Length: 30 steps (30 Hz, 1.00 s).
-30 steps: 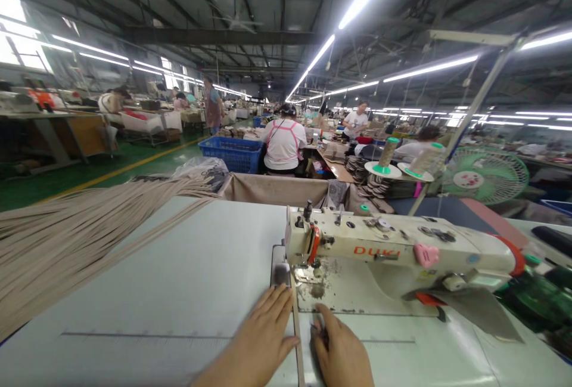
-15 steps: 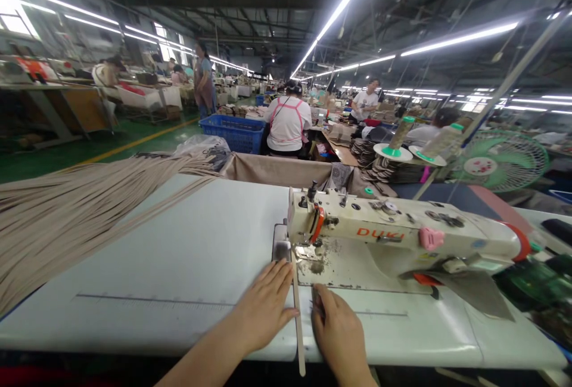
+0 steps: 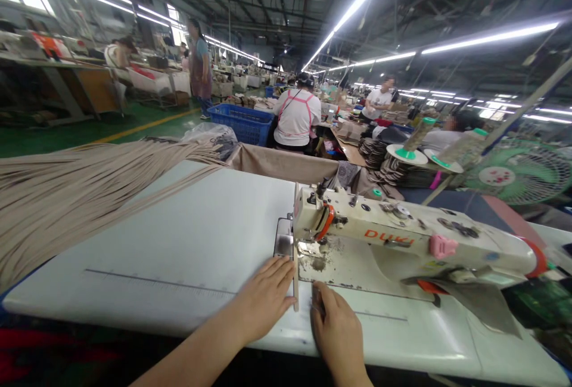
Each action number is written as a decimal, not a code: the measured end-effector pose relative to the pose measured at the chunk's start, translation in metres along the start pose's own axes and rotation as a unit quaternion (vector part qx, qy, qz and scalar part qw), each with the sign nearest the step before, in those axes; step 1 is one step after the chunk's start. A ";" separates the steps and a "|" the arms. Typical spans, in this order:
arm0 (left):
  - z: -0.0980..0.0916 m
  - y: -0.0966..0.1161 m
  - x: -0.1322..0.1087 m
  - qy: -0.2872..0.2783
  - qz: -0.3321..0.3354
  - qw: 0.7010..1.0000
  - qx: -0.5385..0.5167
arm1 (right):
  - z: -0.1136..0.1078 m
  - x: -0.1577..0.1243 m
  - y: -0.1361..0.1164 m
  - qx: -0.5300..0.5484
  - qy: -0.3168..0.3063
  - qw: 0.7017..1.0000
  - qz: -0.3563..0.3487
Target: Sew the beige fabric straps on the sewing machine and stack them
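One factory hall: long rows of work tables under white strip lights, green floor with a yellow line.

Three co-workers: a person in an apron standing far off on the left, a person in a white top with pink straps seated with their back to the view, a person in a white T-shirt farther back on the right.

Beyond the table: a blue plastic crate, a clear plastic bag, a sagging beige cloth bin, stacks of cut pieces, two thread cones on white discs, a green fan.

Table: a wide white top with a ruled line marked across it.

Machine: a cream DUKI sewing machine set into the table, with a pink clip on its arm.

Loose stock: a large bundle of long beige strips lying across the table's left side and hanging past its edge.

Work piece: one narrow beige strip at the machine's needle area, running toward the person between both hands.

Left hand: flat on the table, fingers close together, tips against the strip's left edge.

Right hand: curled on the table just right of the strip, any pinch hidden, so impossible to tell.
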<state>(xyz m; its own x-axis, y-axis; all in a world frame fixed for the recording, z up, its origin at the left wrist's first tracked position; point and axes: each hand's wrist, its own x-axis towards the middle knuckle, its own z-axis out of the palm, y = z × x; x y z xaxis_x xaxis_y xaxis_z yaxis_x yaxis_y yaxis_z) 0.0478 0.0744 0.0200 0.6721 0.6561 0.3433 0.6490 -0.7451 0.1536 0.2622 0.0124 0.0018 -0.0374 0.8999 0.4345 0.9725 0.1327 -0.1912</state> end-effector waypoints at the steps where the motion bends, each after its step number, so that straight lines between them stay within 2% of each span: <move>1: 0.000 0.000 0.000 0.001 0.001 1.000 -0.002 | 0.000 0.000 0.000 0.000 -0.002 1.000 -0.001; 9: -0.002 0.000 -0.001 0.011 -0.005 1.000 -0.004 | -0.009 0.004 -0.002 0.000 -0.006 1.000 -0.016; 17: -0.003 -0.001 0.000 0.005 -0.018 1.000 -0.014 | -0.006 0.005 0.000 -0.004 0.002 0.999 -0.034; 25: 0.011 -0.016 0.017 -0.022 -0.048 0.998 -0.031 | -0.007 0.005 0.000 -0.007 0.004 0.999 -0.036; 30: 0.011 -0.023 0.028 -0.033 -0.055 0.997 -0.033 | -0.008 0.006 -0.002 -0.014 0.032 0.998 -0.053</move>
<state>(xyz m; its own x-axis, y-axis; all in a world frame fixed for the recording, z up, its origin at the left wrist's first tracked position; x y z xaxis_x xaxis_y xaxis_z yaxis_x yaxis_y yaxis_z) 0.0551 0.1114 0.0158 0.6213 0.7393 0.2597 0.6968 -0.6729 0.2484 0.2616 0.0137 0.0118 -0.1261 0.8530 0.5065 0.9700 0.2130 -0.1172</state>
